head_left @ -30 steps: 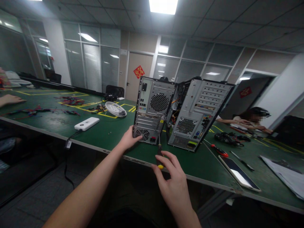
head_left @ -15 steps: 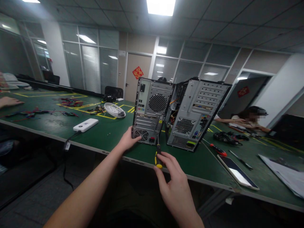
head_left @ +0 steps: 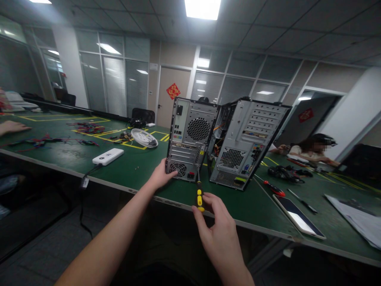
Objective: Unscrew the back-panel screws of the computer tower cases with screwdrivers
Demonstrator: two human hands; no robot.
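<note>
Pinching lightly now with the right hand point(head_left: 217, 224), with thumb point(head_left: 200, 220) at the near left of the grip and fingers point(head_left: 213, 201) curled loosely along its right! Angling in from below right with the right wrist point(head_left: 238, 266). Bracing beyond and left of that grip with the left hand point(head_left: 161, 174), on a long, almost straight left forearm point(head_left: 110, 232)!

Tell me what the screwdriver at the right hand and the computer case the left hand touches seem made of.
Screwdriver: handle probably plastic, gloss unclear, judging by its yellow-and-black two-tone; shaft likely metal, slim and grey.
Computer case: apparently sheet metal, dull grey, judging by its punched vents and slots.
</note>
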